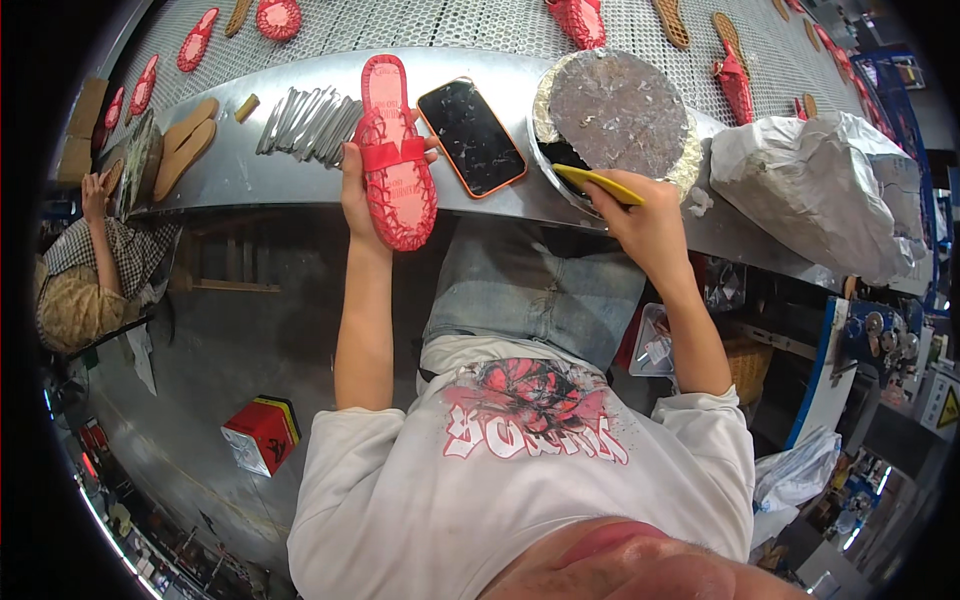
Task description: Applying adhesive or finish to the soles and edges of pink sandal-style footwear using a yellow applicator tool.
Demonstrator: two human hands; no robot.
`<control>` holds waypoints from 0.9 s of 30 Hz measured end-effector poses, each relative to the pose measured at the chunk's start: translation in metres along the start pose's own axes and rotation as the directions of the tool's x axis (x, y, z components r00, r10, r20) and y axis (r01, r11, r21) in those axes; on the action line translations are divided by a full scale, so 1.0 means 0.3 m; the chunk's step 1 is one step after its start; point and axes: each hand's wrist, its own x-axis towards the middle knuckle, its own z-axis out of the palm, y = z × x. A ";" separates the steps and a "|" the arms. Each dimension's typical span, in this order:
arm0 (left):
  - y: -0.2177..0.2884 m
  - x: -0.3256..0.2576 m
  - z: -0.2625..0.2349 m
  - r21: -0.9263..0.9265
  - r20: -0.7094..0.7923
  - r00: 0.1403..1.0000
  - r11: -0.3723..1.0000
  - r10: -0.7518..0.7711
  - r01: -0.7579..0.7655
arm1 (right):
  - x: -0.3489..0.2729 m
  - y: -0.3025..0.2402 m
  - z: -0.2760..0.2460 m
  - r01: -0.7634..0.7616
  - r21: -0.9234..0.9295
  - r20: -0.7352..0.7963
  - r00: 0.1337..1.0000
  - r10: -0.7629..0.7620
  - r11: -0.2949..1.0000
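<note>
Red sandal [399, 195] clamped in left hand [362, 195], yellow scraper [600, 185] pinched in right hand [648, 225]; tub [544, 112], its opening dark

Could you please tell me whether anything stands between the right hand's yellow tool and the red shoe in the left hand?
The phone lies flat on the metal ledge between the yellow tool and the red shoe, though passing above it looks possible. The tub's rim may also need clearing.

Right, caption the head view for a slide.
Left hand holding a red sandal, right hand gripping a yellow tool at a partly covered tub, a phone lying between.
</note>
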 end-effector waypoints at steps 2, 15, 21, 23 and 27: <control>0.003 0.005 -0.003 -0.010 0.004 1.000 1.000 0.000 0.000 | 0.001 0.005 -0.009 -0.113 0.144 0.037 0.993 0.108 0.983; 0.029 -0.068 0.082 -0.264 0.063 0.998 0.963 -0.032 0.047 | 0.037 -0.011 -0.059 -0.477 0.839 0.342 0.836 0.429 0.261; 0.015 -0.114 0.298 -0.264 -0.041 0.979 0.947 -0.198 0.181 | -0.033 -0.187 0.019 -0.212 0.866 0.136 0.971 0.195 0.453; 0.014 -0.134 0.330 -0.140 -0.095 0.976 0.973 -0.195 0.181 | -0.014 -0.191 0.028 -0.143 0.804 0.130 0.989 0.064 0.578; 0.022 -0.161 0.337 -0.049 -0.228 0.933 0.960 -0.280 0.276 | 0.010 -0.212 0.024 0.159 0.555 0.061 0.971 -0.231 0.816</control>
